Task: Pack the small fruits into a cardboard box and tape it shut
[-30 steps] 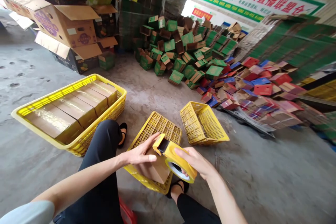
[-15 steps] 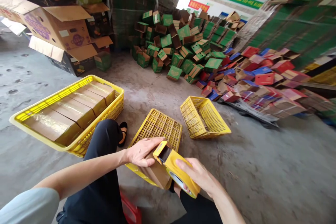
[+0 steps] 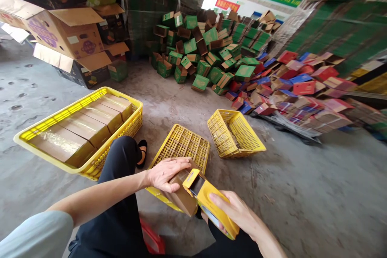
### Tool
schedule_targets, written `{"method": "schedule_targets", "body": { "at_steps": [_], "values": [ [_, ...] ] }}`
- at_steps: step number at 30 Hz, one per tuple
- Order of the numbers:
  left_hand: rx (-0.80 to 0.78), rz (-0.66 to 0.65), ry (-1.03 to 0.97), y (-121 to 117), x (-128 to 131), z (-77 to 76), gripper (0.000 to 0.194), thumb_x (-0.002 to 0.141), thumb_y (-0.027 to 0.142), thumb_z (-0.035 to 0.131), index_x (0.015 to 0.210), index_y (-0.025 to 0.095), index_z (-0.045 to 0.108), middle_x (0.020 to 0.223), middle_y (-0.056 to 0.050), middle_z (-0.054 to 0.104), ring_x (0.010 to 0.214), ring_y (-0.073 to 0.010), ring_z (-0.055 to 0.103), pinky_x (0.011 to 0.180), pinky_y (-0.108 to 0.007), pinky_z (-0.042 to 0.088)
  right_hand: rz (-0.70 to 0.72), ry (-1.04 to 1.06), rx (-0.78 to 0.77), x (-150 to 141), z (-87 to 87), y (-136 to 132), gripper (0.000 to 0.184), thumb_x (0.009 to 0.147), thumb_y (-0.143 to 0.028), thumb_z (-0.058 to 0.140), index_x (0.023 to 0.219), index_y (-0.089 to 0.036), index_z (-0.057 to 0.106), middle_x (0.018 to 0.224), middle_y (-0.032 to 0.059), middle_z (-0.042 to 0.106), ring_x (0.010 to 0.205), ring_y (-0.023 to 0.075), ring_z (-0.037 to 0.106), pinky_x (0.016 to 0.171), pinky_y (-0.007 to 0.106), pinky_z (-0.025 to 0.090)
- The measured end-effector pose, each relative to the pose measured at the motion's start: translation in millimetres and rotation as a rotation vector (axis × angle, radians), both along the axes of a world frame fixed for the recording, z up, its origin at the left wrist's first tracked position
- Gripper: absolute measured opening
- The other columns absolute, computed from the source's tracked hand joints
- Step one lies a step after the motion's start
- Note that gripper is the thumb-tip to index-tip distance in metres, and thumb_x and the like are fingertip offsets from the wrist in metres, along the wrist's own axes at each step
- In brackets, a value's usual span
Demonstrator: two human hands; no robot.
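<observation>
A brown cardboard box [image 3: 183, 198] rests on an upturned yellow plastic crate [image 3: 185, 143] in front of me. My left hand [image 3: 169, 173] lies flat on top of the box, fingers stretched out. My right hand [image 3: 232, 209] is wrapped round a yellow tape dispenser [image 3: 213, 201], whose front end is at the right edge of the box top. The roll of tape shows in its lower side. Part of the box is hidden under my left hand and the dispenser.
Left of me a yellow basket [image 3: 87, 169] holds several taped brown boxes [image 3: 87, 123]. Another yellow crate [image 3: 236, 135] lies tilted ahead right. Green boxes [image 3: 199, 82] and red and blue boxes [image 3: 304, 88] are heaped behind. Large open cartons [image 3: 74, 32] stand back left. Something red [image 3: 151, 238] is beside my leg.
My right hand and the tape dispenser have moved slightly right and down, away from my left hand. The left hand stays on the box.
</observation>
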State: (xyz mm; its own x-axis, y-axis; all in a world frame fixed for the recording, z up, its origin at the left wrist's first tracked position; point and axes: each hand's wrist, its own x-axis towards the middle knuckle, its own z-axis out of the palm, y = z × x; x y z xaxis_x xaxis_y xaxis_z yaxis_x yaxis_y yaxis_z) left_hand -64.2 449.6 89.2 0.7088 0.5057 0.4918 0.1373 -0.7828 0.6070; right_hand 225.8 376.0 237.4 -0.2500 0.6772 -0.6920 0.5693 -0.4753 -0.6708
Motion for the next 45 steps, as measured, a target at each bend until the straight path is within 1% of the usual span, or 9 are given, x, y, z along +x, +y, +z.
{"method": "schedule_targets", "body": {
  "at_steps": [8, 15, 21, 24, 28, 35, 38, 42, 45],
  "values": [
    [0.048, -0.019, -0.029, -2.9, 6.9, 4.0, 0.078, 0.100, 0.065, 0.044, 0.162, 0.019, 0.033, 0.164, -0.016, 0.045, 0.156, -0.0336, 0.036, 0.127, -0.046, 0.035, -0.025, -0.002, 0.015, 9.5, -8.7, -10.7, 0.066, 0.082, -0.081, 0.064, 0.098, -0.018, 0.066, 0.066, 0.0021, 0.072, 0.053, 0.0174, 0.065, 0.050, 0.025, 0.052],
    [0.051, -0.012, 0.034, -1.8, -7.0, 14.1, 0.088, 0.098, 0.074, 0.048, 0.164, 0.018, 0.031, 0.166, -0.020, 0.041, 0.154, -0.0366, 0.039, 0.129, -0.048, 0.028, -0.087, 0.002, 0.106, -2.7, -24.1, -4.0, 0.065, 0.081, -0.080, 0.066, 0.091, -0.016, 0.065, 0.058, 0.0014, 0.068, 0.047, 0.0170, 0.062, 0.045, 0.025, 0.049],
    [0.069, -0.126, 0.002, -11.9, -22.0, 26.2, 0.078, 0.097, 0.070, 0.054, 0.155, 0.017, 0.047, 0.156, -0.018, 0.054, 0.146, -0.0402, 0.049, 0.127, -0.049, 0.035, -0.087, -0.018, 0.113, -8.6, -26.8, 4.1, 0.061, 0.080, -0.078, 0.069, 0.086, -0.017, 0.066, 0.056, 0.0011, 0.067, 0.046, 0.0165, 0.062, 0.044, 0.024, 0.049],
    [0.045, -0.152, 0.020, -9.1, -26.7, 20.2, 0.073, 0.099, 0.066, 0.053, 0.153, 0.017, 0.051, 0.151, -0.015, 0.059, 0.143, -0.0413, 0.053, 0.127, -0.048, 0.035, -0.073, -0.010, 0.080, -10.6, -25.2, 6.8, 0.062, 0.079, -0.078, 0.069, 0.086, -0.017, 0.068, 0.059, 0.0022, 0.069, 0.048, 0.0167, 0.062, 0.045, 0.024, 0.049],
    [0.122, -0.204, 0.014, 5.4, -29.2, 5.6, 0.066, 0.102, 0.063, 0.052, 0.151, 0.018, 0.054, 0.149, -0.017, 0.062, 0.145, -0.0370, 0.052, 0.128, -0.047, 0.032, -0.094, 0.006, 0.067, -16.0, -19.3, 8.2, 0.061, 0.080, -0.078, 0.068, 0.088, -0.017, 0.067, 0.057, 0.0009, 0.068, 0.047, 0.0157, 0.061, 0.044, 0.023, 0.049],
    [0.069, -0.148, 0.037, 13.9, -30.8, -11.2, 0.063, 0.099, 0.069, 0.052, 0.142, 0.023, 0.062, 0.144, -0.013, 0.067, 0.138, -0.0362, 0.059, 0.123, -0.048, 0.037, -0.054, 0.023, 0.026, -8.8, -17.1, 2.9, 0.064, 0.080, -0.079, 0.068, 0.096, -0.017, 0.066, 0.061, 0.0023, 0.070, 0.051, 0.0175, 0.065, 0.048, 0.025, 0.053],
    [0.120, -0.119, 0.016, 14.0, -39.3, -16.6, 0.064, 0.099, 0.068, 0.053, 0.142, 0.022, 0.061, 0.141, -0.017, 0.067, 0.139, -0.0356, 0.059, 0.121, -0.048, 0.039, -0.075, 0.018, 0.010, 2.1, -21.3, -5.3, 0.065, 0.081, -0.080, 0.067, 0.098, -0.017, 0.067, 0.063, 0.0025, 0.071, 0.053, 0.0180, 0.067, 0.050, 0.025, 0.054],
    [0.123, -0.061, 0.047, 15.8, -55.6, -16.3, 0.065, 0.099, 0.068, 0.056, 0.144, 0.021, 0.060, 0.142, -0.018, 0.066, 0.140, -0.0369, 0.057, 0.122, -0.048, 0.038, -0.092, 0.008, 0.035, 7.0, -25.3, -10.5, 0.067, 0.080, -0.081, 0.067, 0.098, -0.017, 0.068, 0.067, 0.0030, 0.072, 0.055, 0.0176, 0.067, 0.050, 0.025, 0.054],
    [0.103, -0.067, 0.128, 17.2, -64.0, -7.1, 0.071, 0.097, 0.074, 0.052, 0.148, 0.024, 0.059, 0.144, -0.017, 0.064, 0.141, -0.0375, 0.054, 0.124, -0.049, 0.034, -0.072, 0.023, 0.051, 3.9, -22.4, -7.2, 0.069, 0.078, -0.082, 0.067, 0.098, -0.016, 0.069, 0.068, 0.0036, 0.072, 0.054, 0.0167, 0.065, 0.049, 0.025, 0.053]
  ]
}}
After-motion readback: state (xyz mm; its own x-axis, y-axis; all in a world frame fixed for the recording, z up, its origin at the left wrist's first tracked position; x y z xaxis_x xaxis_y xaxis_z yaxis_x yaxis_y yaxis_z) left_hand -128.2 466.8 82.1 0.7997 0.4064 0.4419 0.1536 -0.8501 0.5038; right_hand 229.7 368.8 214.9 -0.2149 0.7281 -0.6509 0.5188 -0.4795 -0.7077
